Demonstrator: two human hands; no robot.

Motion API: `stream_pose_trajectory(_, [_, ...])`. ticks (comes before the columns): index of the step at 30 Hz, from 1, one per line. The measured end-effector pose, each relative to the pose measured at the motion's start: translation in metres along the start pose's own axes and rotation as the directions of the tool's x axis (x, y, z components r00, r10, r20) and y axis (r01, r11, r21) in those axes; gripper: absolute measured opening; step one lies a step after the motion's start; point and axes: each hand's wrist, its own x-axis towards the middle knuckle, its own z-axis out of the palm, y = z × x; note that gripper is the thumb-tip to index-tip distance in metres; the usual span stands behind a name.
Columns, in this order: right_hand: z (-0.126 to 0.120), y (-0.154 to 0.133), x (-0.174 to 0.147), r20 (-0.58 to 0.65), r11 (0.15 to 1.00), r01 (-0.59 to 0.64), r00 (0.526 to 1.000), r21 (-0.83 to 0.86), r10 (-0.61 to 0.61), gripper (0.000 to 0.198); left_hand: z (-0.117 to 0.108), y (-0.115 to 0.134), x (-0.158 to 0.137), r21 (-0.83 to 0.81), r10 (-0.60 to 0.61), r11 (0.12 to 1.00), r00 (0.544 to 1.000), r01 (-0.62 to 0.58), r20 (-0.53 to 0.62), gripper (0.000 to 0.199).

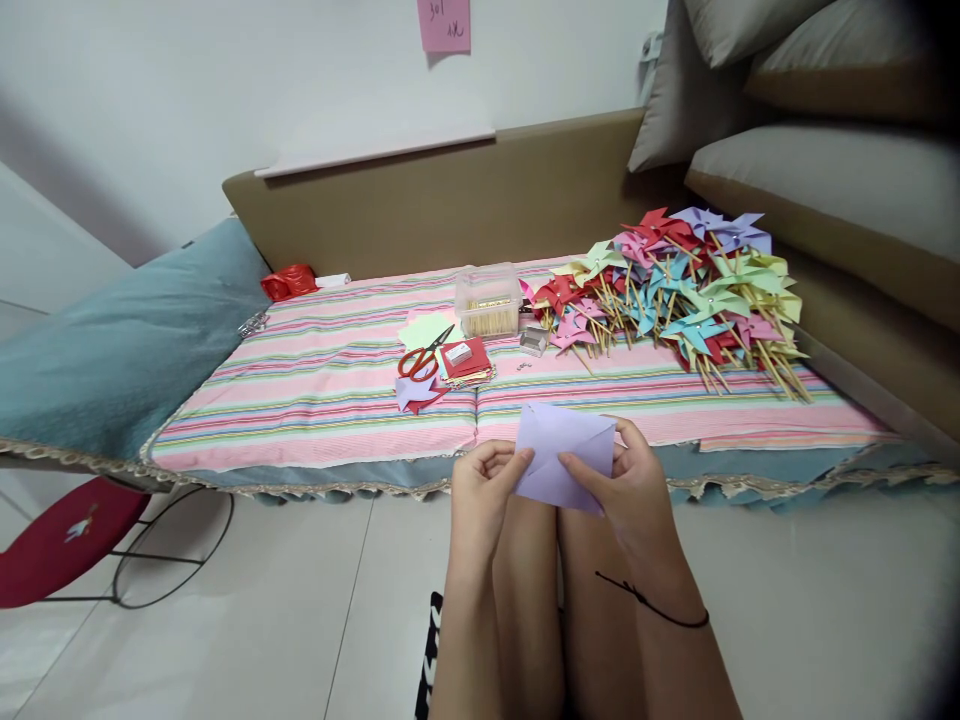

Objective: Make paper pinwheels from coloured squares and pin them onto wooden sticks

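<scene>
Paper (559,435), pale purple and roughly square, is held up by two bare hands above the person's knees (529,600), just in front of the bed edge. The left hand (487,485) pinches its left edge, thumb laid on the near face and the other fingers curled. The right hand (634,480) grips the right side, its thumb pressed near the middle of the sheet and its fingers bent around the right edge, partly hidden. Both grips are closed down to the thickness of the sheet. Faint diagonal lines run across the paper toward its corners. A thin black cord (652,605) circles the right wrist.

Beyond the hands lies a striped cloth (315,400). On it, red-handled scissors (424,357) rest over loose sheets, beside a stack of coloured squares (474,372) with red uppermost and a small white block (457,353) on it. Cut purple and red pieces (415,392) lie just nearer. Behind the stack stands a clear plastic box (466,292) containing short sticks; a small clear tray (533,341) and a few tiny metal bits (523,366) are near it. To the right, finished pinwheels (697,300) on sticks lie heaped in red, purple, blue, pink and pale green.
</scene>
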Motion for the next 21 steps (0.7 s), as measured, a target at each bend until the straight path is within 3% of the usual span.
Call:
stream_pose_trajectory(5, [0.0006,0.0003,0.0007,-0.001,1.000,-0.002,1.000,-0.007,0.002,0.051,0.0003,-0.0046,0.0032,-0.006,0.024,1.000,0.997,-0.024,-0.070,0.018])
stream_pose_trajectory(10, [0.0027,0.0013,0.0032,0.021,0.998,-0.041,0.999,0.039,0.040,0.053,-0.0013,-0.0026,0.0035,0.009,0.022,1.000,0.998,-0.021,-0.067,0.015])
stream_pose_trajectory(16, [0.0011,0.0062,0.0066,0.006,0.997,-0.067,0.998,0.041,0.067,0.058,-0.0021,-0.0023,0.0054,0.008,-0.026,1.000,0.999,0.026,0.037,0.019])
stream_pose_trajectory(21, [0.0011,0.0074,0.0067,0.061,0.990,-0.106,0.993,0.093,0.101,0.061,-0.0012,-0.0039,0.0079,-0.049,-0.055,0.997,0.998,0.053,-0.031,0.022])
